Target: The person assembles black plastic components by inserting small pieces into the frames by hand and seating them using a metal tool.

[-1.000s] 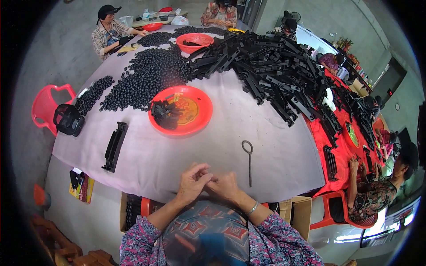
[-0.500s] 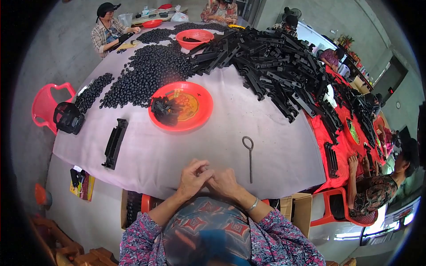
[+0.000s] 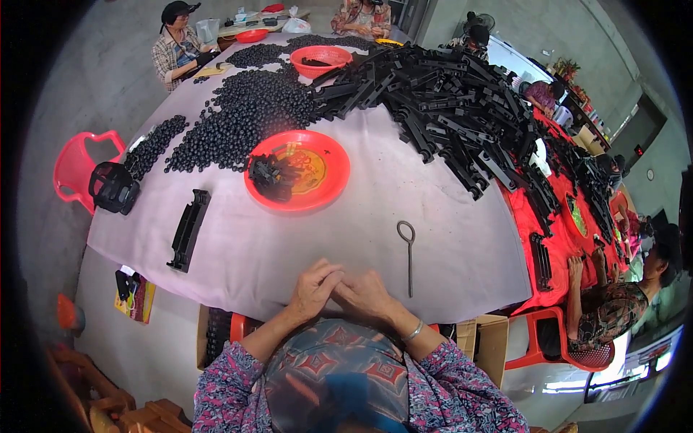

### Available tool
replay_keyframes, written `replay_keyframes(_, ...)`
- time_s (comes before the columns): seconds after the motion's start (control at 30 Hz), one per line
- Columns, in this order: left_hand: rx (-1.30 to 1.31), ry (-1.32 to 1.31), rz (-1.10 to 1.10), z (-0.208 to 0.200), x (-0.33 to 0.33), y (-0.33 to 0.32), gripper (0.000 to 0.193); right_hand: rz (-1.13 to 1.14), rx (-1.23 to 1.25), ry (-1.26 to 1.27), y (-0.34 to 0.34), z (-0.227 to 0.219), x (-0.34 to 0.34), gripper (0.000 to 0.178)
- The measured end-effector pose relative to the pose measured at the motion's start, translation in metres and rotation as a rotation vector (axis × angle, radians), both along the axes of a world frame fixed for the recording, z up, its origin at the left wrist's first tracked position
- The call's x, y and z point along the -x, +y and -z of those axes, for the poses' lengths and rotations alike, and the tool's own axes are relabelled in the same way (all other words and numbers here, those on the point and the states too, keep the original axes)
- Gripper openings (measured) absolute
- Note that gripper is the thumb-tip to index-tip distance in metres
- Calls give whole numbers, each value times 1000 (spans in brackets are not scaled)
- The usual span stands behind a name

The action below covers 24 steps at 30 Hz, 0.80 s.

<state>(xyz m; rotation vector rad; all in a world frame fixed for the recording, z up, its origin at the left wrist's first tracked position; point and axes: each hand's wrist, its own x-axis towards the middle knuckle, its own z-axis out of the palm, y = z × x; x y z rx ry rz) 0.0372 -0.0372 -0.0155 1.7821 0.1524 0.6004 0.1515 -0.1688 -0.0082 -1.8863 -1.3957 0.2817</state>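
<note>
At the near edge of the cloth-covered table, my left hand and my right hand are drawn together, fingers bent and touching. Both are closed, and no object shows in or between them, though the inner sides of the fingers are hidden. To the right of them a thin dark metal rod with a looped end lies on the cloth. Ahead is a red plate with small black parts heaped on its left side. A single long black plastic bracket lies off to the left.
A large heap of black brackets fills the far right; small round black pieces spread over the far left. Behind them stands a red basket. A black handled object sits at the left edge. Other people work around the tables.
My fingers have shifted slightly and settled closer together, the left hand's now lying against the right. The view has moved a little; nothing on the table has been moved.
</note>
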Motion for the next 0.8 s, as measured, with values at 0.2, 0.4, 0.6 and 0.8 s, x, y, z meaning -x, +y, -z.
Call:
replay_keyframes(0.2,-57,13,-6,1,0,0,21,-17,8,-63,0,7,-3,28)
replay_keyframes(0.4,-33,-61,-3,6,1,2,23,46,-93,292,-4,5,-1,29)
replay_keyframes(0.6,195,34,89,5,3,3,31,121,-291,953,-10,3,-12,54)
replay_keyframes(0.8,91,51,96,5,3,6,33,102,-326,1021,-11,16,-23,69)
